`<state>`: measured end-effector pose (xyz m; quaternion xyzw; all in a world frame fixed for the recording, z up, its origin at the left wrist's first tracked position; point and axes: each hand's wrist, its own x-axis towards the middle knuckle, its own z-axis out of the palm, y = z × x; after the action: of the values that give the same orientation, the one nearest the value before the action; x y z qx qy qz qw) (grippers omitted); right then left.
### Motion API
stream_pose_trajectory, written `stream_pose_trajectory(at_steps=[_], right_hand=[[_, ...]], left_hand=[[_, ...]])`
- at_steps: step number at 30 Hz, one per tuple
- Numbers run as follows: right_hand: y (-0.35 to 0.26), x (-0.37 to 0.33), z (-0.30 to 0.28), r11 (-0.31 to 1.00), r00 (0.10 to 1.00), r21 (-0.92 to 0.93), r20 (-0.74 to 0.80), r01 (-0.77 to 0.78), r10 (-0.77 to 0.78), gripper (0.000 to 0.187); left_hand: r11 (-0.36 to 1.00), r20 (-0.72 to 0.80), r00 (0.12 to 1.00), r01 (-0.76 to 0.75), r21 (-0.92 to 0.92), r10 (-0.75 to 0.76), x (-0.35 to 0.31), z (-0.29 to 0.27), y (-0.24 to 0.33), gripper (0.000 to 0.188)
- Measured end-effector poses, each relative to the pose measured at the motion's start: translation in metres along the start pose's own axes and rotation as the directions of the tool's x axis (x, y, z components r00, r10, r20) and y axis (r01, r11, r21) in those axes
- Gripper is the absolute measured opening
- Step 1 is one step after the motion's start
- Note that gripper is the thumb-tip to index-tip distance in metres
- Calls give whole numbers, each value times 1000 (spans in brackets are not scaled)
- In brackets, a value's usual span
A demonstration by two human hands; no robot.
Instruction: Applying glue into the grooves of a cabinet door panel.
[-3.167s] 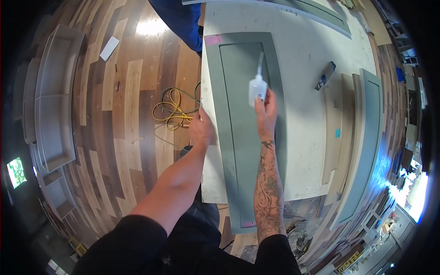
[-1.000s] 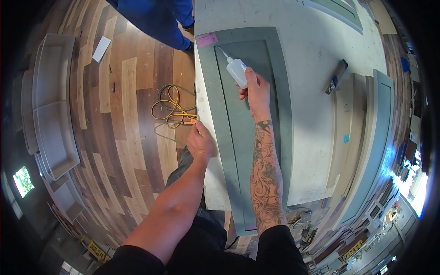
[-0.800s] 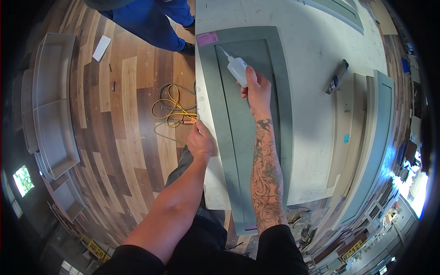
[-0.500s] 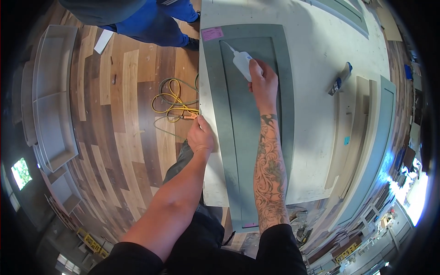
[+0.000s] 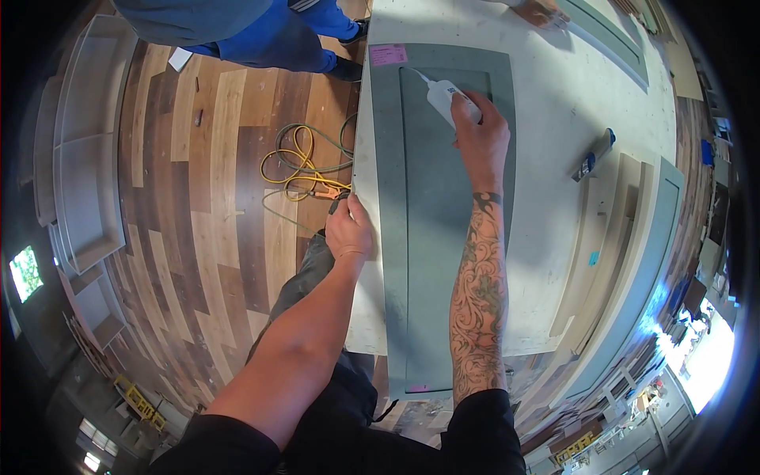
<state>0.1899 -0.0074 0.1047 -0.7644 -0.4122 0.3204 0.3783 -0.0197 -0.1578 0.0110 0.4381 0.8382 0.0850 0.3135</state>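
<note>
My right hand is wrapped round a white squeeze bottle with a long thin nozzle. The bottle is tilted, its nozzle tip at the far left corner of the recessed centre of a grey-green cabinet door. This door lies lengthwise on a white table, its near end sticking out past the table's edge. My left hand is closed at the table's left edge, beside the door. Something dark shows by its fingertips, but what the fingers hold is hidden.
Yellow and green cords lie coiled on the wood-plank floor. A co-worker in blue trousers stands at the far left; a hand rests near another grey-green door. A blue-and-grey tool and pale boards lie to the right.
The door and the bottle in my right hand sit slightly further right in view. The nozzle stays at the same corner. A co-worker's hand has appeared at the table's far side.
</note>
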Motion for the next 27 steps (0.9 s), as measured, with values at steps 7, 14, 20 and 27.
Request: stream_pose_trajectory(at_steps=[7, 14, 20, 27], right_hand=[[6, -2, 0, 1000, 1000, 5, -24, 14, -14, 42], [6, -3, 1, 1000, 1000, 21, -30, -7, 8, 42], [9, -3, -2, 1000, 998, 20, -53, 14, -13, 43], [13, -3, -4, 1000, 998, 20, -63, 14, -13, 42]], left_hand=[[999, 13, 1000, 0, -40, 1, -1, 0, 1, 51], [1000, 4, 1000, -11, -19, 11, 0, -1, -1, 52], [1000, 8, 1000, -15, -26, 15, -1, -1, 2, 51], [1000, 19, 1000, -18, -23, 18, 0, -3, 4, 48]])
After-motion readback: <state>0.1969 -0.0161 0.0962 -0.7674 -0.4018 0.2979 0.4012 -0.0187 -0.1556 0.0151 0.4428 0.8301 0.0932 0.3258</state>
